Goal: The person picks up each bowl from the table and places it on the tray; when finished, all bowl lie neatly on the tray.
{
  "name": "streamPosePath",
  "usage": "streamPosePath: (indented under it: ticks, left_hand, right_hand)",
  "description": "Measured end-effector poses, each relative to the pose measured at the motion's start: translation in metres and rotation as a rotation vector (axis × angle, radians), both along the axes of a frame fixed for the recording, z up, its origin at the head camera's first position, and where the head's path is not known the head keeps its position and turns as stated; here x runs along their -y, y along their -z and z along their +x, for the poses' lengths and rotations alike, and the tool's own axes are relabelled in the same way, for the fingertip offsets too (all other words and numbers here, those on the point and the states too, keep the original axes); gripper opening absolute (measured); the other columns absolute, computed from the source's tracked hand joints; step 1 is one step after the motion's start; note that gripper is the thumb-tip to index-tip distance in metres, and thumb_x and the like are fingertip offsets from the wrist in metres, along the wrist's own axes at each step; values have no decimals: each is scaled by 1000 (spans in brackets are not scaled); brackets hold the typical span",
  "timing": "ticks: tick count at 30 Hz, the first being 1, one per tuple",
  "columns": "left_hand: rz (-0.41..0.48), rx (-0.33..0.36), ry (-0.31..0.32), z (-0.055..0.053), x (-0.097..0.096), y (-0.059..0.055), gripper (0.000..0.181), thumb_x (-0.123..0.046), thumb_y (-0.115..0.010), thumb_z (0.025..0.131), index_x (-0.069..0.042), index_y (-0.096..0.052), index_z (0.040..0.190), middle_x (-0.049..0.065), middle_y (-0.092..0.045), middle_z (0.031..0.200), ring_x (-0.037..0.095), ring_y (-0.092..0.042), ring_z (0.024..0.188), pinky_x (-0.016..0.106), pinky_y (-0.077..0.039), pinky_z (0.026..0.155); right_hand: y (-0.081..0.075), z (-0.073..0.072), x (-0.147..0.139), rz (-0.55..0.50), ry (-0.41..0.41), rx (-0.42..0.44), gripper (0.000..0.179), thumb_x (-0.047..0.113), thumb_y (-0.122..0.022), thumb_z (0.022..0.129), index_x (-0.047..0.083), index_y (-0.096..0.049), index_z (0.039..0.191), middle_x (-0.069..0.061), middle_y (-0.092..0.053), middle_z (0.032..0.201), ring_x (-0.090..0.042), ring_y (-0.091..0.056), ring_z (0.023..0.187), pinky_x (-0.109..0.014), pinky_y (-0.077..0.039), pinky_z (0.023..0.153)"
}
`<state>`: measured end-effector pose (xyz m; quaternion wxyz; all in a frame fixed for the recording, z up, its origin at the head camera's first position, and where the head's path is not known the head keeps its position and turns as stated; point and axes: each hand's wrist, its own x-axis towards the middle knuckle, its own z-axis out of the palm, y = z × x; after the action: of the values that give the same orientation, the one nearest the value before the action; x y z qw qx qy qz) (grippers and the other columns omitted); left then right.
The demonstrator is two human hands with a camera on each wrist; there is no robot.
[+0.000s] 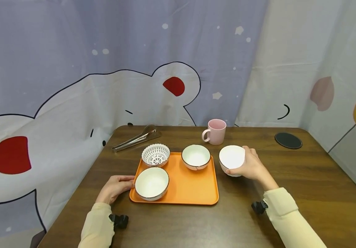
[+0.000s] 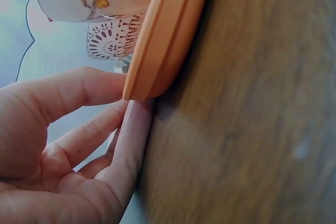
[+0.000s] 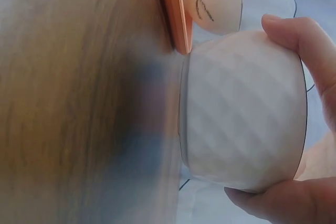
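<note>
An orange tray lies on the table with three bowls on it. At its front left is a white bowl with a leaf pattern outside. Behind that stands a patterned bowl, and at the back right a dark-rimmed bowl. My left hand pinches the tray's left edge, thumb at the rim and a finger beneath in the left wrist view. Right of the tray, my right hand grips a white bowl with a diamond-textured side, thumb and fingers on opposite sides near its rim.
Behind the tray stands a pink mug, its handle to the left. Metal tongs lie at the back left. A dark oval coaster is at the back right. A printed curtain hangs behind the wooden table.
</note>
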<state>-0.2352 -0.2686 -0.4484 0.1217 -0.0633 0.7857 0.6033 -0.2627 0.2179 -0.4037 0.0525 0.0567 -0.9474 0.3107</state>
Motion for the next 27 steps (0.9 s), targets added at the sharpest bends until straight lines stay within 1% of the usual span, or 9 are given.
streamPosePath:
  ticks: [5, 7, 10, 15, 21, 27]
  left_hand:
    - [-9, 10, -2, 0, 0, -1, 42, 2, -63, 89, 16, -55, 128, 21, -67, 116, 12, -66, 91, 29, -58, 84]
    - [-6, 7, 12, 0, 0, -2, 43, 2, -63, 89, 17, -53, 129, 21, -66, 117, 11, -65, 91, 28, -58, 83]
    - [9, 1, 25, 0, 1, -2, 44, 3, -62, 89, 18, -52, 129, 21, -67, 116, 10, -65, 89, 26, -58, 82]
    - [18, 3, 24, 0, 1, -2, 43, 3, -62, 89, 19, -52, 128, 18, -68, 112, 10, -65, 87, 24, -58, 81]
    - [17, 5, 25, 0, 0, -2, 44, 3, -62, 90, 18, -51, 129, 16, -68, 112, 9, -65, 88, 24, -57, 80]
    - [-2, 8, 27, 0, 0, -2, 45, 1, -63, 90, 18, -51, 130, 19, -67, 115, 9, -65, 90, 26, -58, 82]
  right_hand:
    - [-2, 7, 3, -6, -37, -10, 112, 43, -92, 56, -10, -35, 137, -31, -42, 125, -44, -49, 110, -58, -48, 90]
    - [-3, 10, 4, -11, -49, -15, 110, 42, -92, 56, -9, -36, 136, -30, -42, 124, -43, -50, 109, -57, -48, 90]
    - [-5, 14, 6, -19, -56, -26, 107, 40, -93, 55, -7, -38, 134, -29, -43, 123, -41, -50, 108, -56, -49, 89]
    - [-10, 23, 12, -31, -66, -43, 102, 39, -93, 54, -3, -41, 131, -25, -44, 121, -39, -51, 107, -55, -49, 89]
    - [-15, 32, 21, -35, -98, -62, 106, 39, -93, 52, -3, -39, 133, -26, -44, 123, -40, -53, 107, -56, -50, 88]
    - [-12, 39, 32, -46, -123, -76, 105, 39, -94, 50, -2, -42, 132, -25, -47, 123, -37, -49, 110, -53, -50, 88]
